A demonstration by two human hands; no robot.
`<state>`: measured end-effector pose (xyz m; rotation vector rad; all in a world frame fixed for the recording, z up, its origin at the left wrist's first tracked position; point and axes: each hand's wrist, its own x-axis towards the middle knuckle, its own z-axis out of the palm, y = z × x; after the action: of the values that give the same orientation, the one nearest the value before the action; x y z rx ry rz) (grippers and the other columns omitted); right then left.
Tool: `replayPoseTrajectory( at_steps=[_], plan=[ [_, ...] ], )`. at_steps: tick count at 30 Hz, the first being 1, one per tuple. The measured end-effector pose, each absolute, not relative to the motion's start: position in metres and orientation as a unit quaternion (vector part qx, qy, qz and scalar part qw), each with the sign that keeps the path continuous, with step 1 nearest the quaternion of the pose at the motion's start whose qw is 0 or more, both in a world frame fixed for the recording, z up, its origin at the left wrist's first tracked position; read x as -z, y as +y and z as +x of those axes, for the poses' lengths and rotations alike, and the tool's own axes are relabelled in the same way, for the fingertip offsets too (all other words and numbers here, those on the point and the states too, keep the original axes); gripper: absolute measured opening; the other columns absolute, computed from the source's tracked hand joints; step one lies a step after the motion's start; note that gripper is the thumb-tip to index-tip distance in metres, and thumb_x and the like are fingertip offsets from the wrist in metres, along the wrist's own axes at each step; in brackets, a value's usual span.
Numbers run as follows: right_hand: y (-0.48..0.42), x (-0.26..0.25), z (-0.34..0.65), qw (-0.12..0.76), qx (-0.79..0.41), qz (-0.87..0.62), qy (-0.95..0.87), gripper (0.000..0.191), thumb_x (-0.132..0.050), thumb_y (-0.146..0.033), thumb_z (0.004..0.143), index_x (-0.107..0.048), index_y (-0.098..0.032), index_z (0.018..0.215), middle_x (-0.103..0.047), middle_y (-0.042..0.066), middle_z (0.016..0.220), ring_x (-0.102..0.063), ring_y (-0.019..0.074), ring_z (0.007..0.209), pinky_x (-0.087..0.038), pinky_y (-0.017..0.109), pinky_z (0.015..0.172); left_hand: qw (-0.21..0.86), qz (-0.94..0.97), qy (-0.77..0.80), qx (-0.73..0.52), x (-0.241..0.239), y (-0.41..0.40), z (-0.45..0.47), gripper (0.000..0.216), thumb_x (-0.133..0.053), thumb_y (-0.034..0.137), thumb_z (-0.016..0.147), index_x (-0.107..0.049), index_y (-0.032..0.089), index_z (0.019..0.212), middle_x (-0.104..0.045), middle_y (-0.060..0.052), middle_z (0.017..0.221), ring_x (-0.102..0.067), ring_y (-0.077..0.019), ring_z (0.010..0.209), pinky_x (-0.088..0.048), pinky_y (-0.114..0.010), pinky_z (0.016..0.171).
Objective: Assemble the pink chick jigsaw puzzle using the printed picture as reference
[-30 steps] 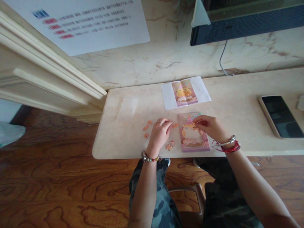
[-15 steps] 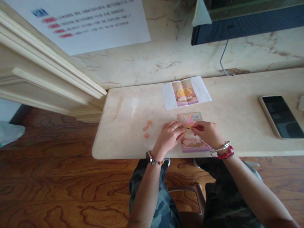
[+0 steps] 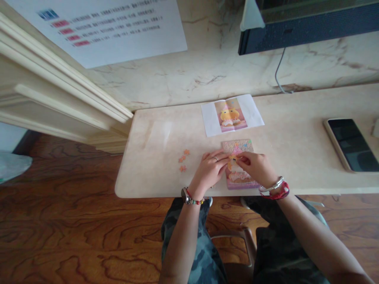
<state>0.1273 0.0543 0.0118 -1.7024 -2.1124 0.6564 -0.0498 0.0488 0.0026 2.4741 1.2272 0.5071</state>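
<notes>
Fingertips: both sets are meeting over the upper middle of the puzzle (image 3: 239, 165), pinched close together; something small may be sitting between them, but I cannot tell for sure from here.
Left hand (image 3: 210, 170): it has been sliding rightward from the scattered pieces, and is now resting its fingers on the puzzle's left edge.
Right hand (image 3: 256, 167): it is curling over the puzzle's right side, having drawn in a little toward the left hand.
What that means: the hands are converging on one spot of the picture, so a piece is probably being seated there.
Puzzle: a thin, flat, pink rectangular board is lying near the front edge of the counter (image 3: 154, 157), its surface finely jigsawed.
Loose pieces (image 3: 182, 159): three small orange knobbly bits are lying apart, left of the hands.
Reference print (image 3: 232, 115): a creased white paper sheet is showing the same orange figure, just beyond the puzzle.
Counter: pale, smooth, marbled stone with a rounded corner.
Phone (image 3: 349, 144): a dark glossy slab is lying well to the right.
</notes>
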Motion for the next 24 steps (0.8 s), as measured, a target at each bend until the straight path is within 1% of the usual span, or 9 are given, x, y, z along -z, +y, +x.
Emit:
replayPoseTrajectory(
  at_steps=[2, 5, 8, 10, 16, 21, 24],
  plan=[
    [0.054, -0.012, 0.128, 0.181, -0.239, -0.598, -0.743, 0.016, -0.051, -0.024, 0.072, -0.064, -0.017, 0.078, -0.060, -0.001, 0.055, -0.052, 0.0099, 0.050, -0.036, 0.020, 0.050, 0.171, 0.869, 0.426, -0.187, -0.004, 0.049, -0.052, 0.028, -0.041, 0.015, 0.082, -0.053, 0.023, 0.106, -0.056, -0.002, 0.113, -0.040, -0.0157, 0.114, -0.034, -0.039, 0.092],
    [0.054, -0.013, 0.128, 0.214, -0.274, -0.580, -0.737, 0.017, -0.051, -0.024, 0.073, -0.064, -0.017, 0.083, -0.061, -0.001, 0.057, -0.052, 0.0089, 0.050, -0.039, 0.020, 0.052, 0.163, 0.855, 0.441, -0.221, -0.005, 0.052, -0.062, 0.026, -0.041, 0.015, 0.082, -0.053, 0.022, 0.104, -0.056, -0.002, 0.112, -0.043, -0.0147, 0.110, -0.037, -0.037, 0.091],
    [0.055, -0.015, 0.127, 0.248, -0.300, -0.551, -0.738, 0.018, -0.051, -0.023, 0.074, -0.063, -0.017, 0.087, -0.063, 0.000, 0.066, -0.053, 0.0082, 0.054, -0.042, 0.019, 0.054, 0.133, 0.819, 0.484, -0.278, -0.007, 0.056, -0.081, 0.023, -0.043, 0.015, 0.081, -0.054, 0.021, 0.100, -0.056, -0.003, 0.109, -0.047, -0.0142, 0.106, -0.039, -0.035, 0.091],
    [0.055, -0.016, 0.123, 0.252, -0.302, -0.528, -0.752, 0.018, -0.050, -0.022, 0.075, -0.063, -0.018, 0.086, -0.064, 0.001, 0.072, -0.054, 0.0084, 0.056, -0.042, 0.020, 0.056, 0.115, 0.795, 0.513, -0.303, -0.007, 0.058, -0.095, 0.022, -0.044, 0.015, 0.080, -0.055, 0.020, 0.099, -0.057, -0.004, 0.106, -0.049, -0.0142, 0.102, -0.041, -0.035, 0.090],
    [0.053, -0.011, 0.092, 0.217, -0.311, -0.448, -0.809, 0.017, -0.047, -0.016, 0.077, -0.062, -0.018, 0.085, -0.063, 0.002, 0.079, -0.055, 0.0093, 0.065, -0.043, 0.021, 0.063, 0.085, 0.743, 0.577, -0.328, -0.007, 0.058, -0.125, 0.020, -0.046, 0.017, 0.079, -0.056, 0.020, 0.096, -0.058, -0.004, 0.100, -0.052, -0.0145, 0.096, -0.044, -0.034, 0.085],
    [0.052, -0.009, 0.068, 0.153, -0.227, -0.477, -0.835, 0.020, -0.044, -0.017, 0.080, -0.063, -0.019, 0.078, -0.058, 0.005, 0.079, -0.055, 0.0132, 0.072, -0.043, 0.023, 0.063, 0.071, 0.714, 0.611, -0.334, -0.005, 0.054, -0.141, 0.019, -0.048, 0.019, 0.078, -0.057, 0.021, 0.095, -0.059, -0.004, 0.097, -0.053, -0.0153, 0.094, -0.044, -0.035, 0.085],
    [0.049, -0.010, 0.068, 0.159, -0.225, -0.459, -0.845, 0.017, -0.045, -0.017, 0.080, -0.062, -0.019, 0.081, -0.057, 0.005, 0.083, -0.055, 0.0132, 0.076, -0.044, 0.024, 0.067, 0.056, 0.682, 0.646, -0.338, -0.002, 0.052, -0.152, 0.019, -0.048, 0.020, 0.077, -0.057, 0.019, 0.094, -0.059, -0.004, 0.095, -0.053, -0.0160, 0.093, -0.044, -0.035, 0.085]
  ],
)
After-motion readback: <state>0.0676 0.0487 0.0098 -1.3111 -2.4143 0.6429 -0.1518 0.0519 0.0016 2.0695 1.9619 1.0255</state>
